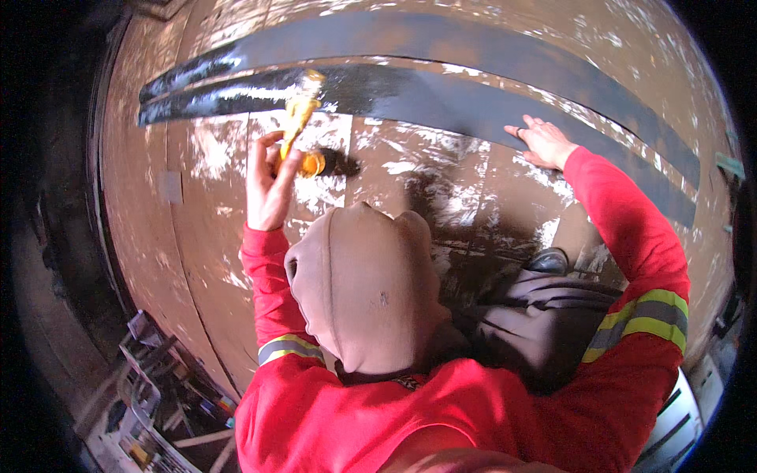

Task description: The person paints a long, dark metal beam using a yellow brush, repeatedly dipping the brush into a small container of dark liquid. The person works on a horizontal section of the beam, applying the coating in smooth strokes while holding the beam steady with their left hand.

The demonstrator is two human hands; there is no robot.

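Two long dark metal-looking strips lie side by side across the floor, the far strip (473,43) and the near strip (441,102). Their left ends look glossy black, while the rest is duller grey. My left hand (268,185) is closed around a yellow tool (296,122) with a narrow neck. Its head is over the near strip; whether it touches cannot be told. A round orange-yellow part (313,164) shows beside my fingers; its kind is unclear. On the right, my right hand (544,143) has its fingers spread at the near strip's lower edge, holding nothing.
The brown floor (213,252) carries white scuffs and smears. A brownish cloth shape (367,292) bulges between my arms, with a dark shoe (550,260) right of it. Cluttered items in a metal frame (158,410) stand lower left; a pale slatted object (670,422) stands lower right.
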